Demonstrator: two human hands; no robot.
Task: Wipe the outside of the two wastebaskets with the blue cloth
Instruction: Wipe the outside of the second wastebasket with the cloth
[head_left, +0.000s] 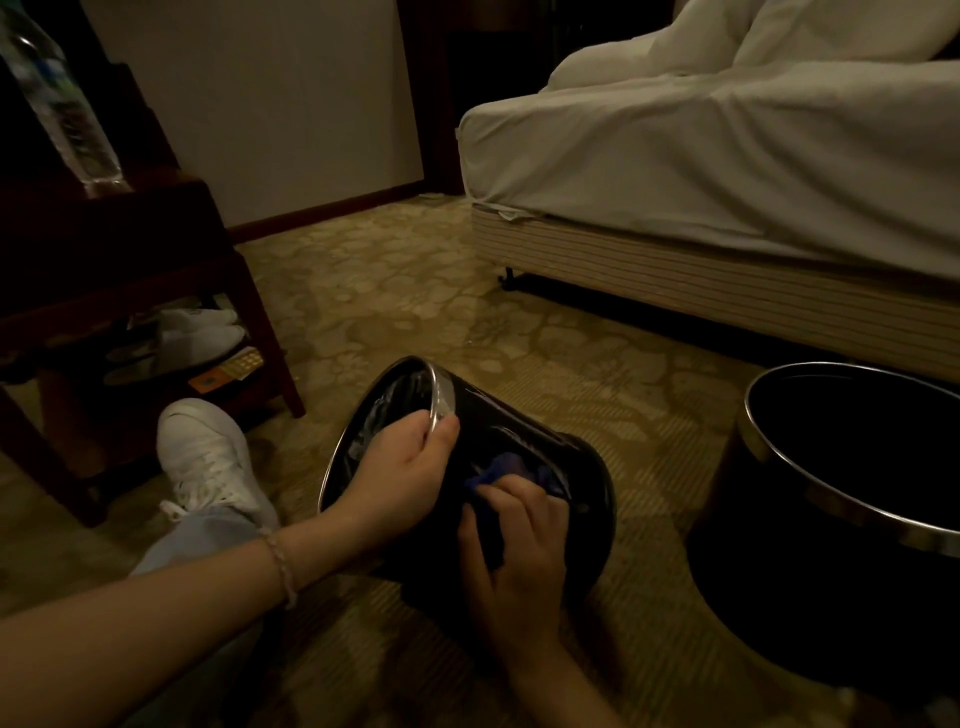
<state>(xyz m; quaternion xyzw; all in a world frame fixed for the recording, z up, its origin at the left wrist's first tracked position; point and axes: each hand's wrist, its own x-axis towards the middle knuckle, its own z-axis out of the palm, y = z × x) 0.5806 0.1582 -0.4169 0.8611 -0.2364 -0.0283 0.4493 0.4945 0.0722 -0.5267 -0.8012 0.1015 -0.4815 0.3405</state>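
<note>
A black wastebasket (545, 447) with a silver rim lies tipped on its side on the carpet, its opening facing left. My left hand (400, 483) grips that rim at its near top edge. My right hand (514, 551) holds the crumpled blue cloth (498, 470) against the basket's outer wall. A second black wastebasket (810, 561) with a silver band stands upright to the right, apart from both hands.
A bed (727, 171) with white sheets fills the upper right. A dark wooden table (156, 249) stands at left with a plastic bottle (57, 98) on it and slippers (202, 332) beneath. My white shoe (208, 467) rests on the patterned carpet (415, 291).
</note>
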